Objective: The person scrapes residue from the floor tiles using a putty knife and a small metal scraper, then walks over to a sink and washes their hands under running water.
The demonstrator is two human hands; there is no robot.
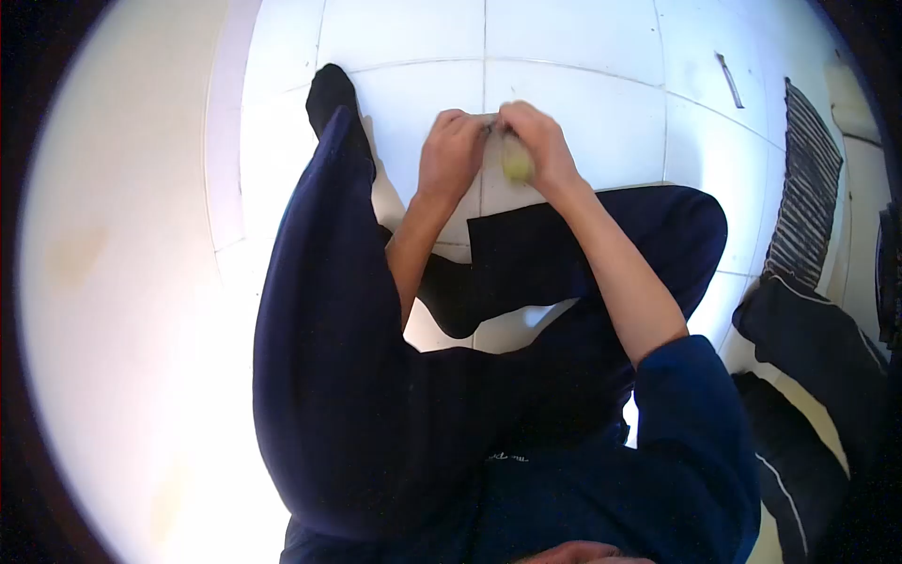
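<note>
Out in front of my legs, above the floor, my two hands are close together. My left hand (451, 155) is closed, its fingertips around one end of a small greyish piece (489, 118) whose kind I cannot make out. My right hand (543, 141) has its fingers curled at the other end of that piece. A blurred yellow-green rounded thing (517, 162) shows under the right palm, and the hand appears wrapped around it. Its upper part is hidden by the fingers, so its kind is unclear.
White floor tiles (404, 103) lie beneath, with a pale wall at the left. A thin grey strip (729, 83) lies on the floor at upper right, near a dark ribbed mat (806, 179). Another person's dark trouser legs (808, 324) are close on the right. My legs frame the work spot.
</note>
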